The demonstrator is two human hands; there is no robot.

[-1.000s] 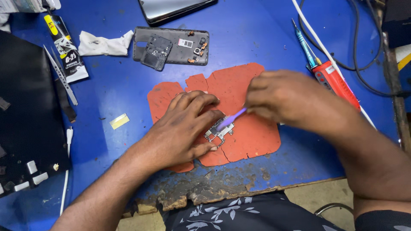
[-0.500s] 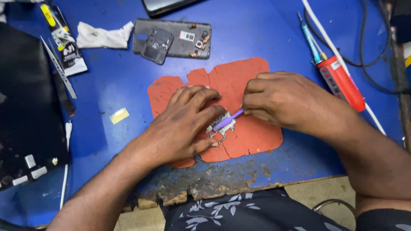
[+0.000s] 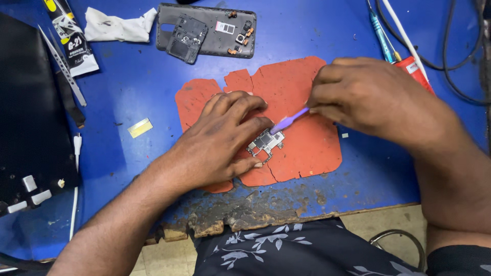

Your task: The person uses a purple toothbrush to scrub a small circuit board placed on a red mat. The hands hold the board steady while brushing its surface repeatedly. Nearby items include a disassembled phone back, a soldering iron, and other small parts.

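Two hands work over a cracked orange mat (image 3: 302,148) on the blue desk (image 3: 133,97). Left hand (image 3: 220,143) fingers press together, pinning a small circuit board (image 3: 265,142) to the mat. Right hand (image 3: 368,97) pinches a purple pry tool (image 3: 289,121), tip at the board. Open phone shell (image 3: 207,30) holds small parts. Hand positions unchanged from 0.5 s ago.

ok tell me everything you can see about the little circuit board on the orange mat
The circuit board is small and irregular in outline, with silvery metal shields and dark chips on its face. It lies flat on the cracked orange mat, near the blue table's worn front edge. The left hand pins it from the left, fingers around its edges. The tip of a purple tool, held in the right hand, touches its upper right corner.
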